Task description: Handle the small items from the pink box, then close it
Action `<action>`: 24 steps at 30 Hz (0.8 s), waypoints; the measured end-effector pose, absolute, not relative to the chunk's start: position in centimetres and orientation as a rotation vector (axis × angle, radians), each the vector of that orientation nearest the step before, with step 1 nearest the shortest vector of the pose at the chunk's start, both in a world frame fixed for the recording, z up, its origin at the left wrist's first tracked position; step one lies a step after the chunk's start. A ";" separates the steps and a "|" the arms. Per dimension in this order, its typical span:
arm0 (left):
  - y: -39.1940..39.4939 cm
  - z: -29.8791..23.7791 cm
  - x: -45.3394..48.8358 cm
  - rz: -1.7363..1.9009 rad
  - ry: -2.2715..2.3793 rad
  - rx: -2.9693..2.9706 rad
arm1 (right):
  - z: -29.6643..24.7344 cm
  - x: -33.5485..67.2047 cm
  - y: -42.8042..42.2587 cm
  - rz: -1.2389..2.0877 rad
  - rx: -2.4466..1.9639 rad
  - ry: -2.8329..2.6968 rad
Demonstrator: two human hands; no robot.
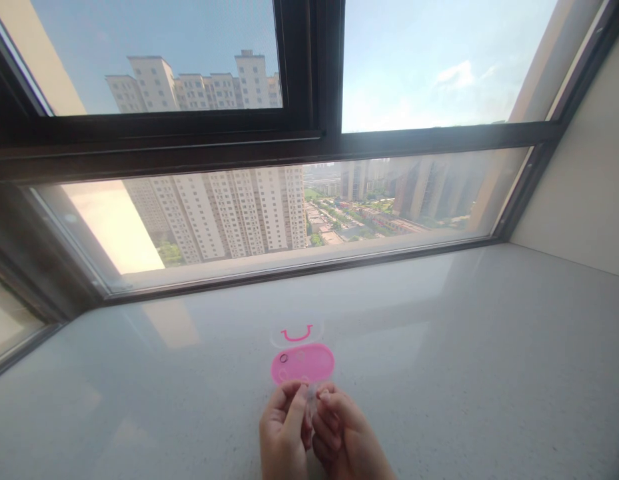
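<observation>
My left hand (285, 427) and my right hand (345, 427) are close together at the bottom centre, thumbs and forefingers pinched. Between their fingertips shows a small clear, see-through piece (312, 395), too small and blurred for me to name. Just beyond the fingers lies a pink oval case (316, 360) with round marks on it and a thin dark ring (284, 359) near its left end. My fingertips hide part of its near edge. Touching or close behind the case is a clear part with a pink curved handle (297, 336).
A pale, glossy windowsill (439, 373) spreads around the hands and case. Along its far side runs a dark window frame (239, 279), with tall buildings (234, 213) outside. A white wall (584, 173) bounds the right side.
</observation>
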State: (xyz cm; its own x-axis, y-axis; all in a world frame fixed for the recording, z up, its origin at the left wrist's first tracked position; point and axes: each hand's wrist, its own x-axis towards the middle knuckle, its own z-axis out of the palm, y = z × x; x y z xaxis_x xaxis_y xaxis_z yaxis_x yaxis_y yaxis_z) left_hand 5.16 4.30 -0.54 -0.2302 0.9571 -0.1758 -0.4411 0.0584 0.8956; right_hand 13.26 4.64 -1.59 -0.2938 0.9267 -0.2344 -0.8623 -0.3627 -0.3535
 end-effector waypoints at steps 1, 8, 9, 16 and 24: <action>4.3 -0.5 5.2 1.485 1.106 0.653 | -1.5 13.3 4.6 1.888 -0.475 -0.185; 4.4 -0.7 5.1 1.493 1.091 0.644 | -0.9 13.2 4.6 1.902 -0.478 -0.165; 4.4 -0.8 5.1 1.496 1.090 0.641 | -0.9 13.2 4.6 1.908 -0.479 -0.173; 4.5 -1.1 5.1 1.486 1.074 0.638 | -1.1 13.2 4.7 1.901 -0.466 -0.173; 4.4 -0.8 5.3 1.487 1.091 0.673 | -1.3 13.2 4.7 1.914 -0.440 -0.232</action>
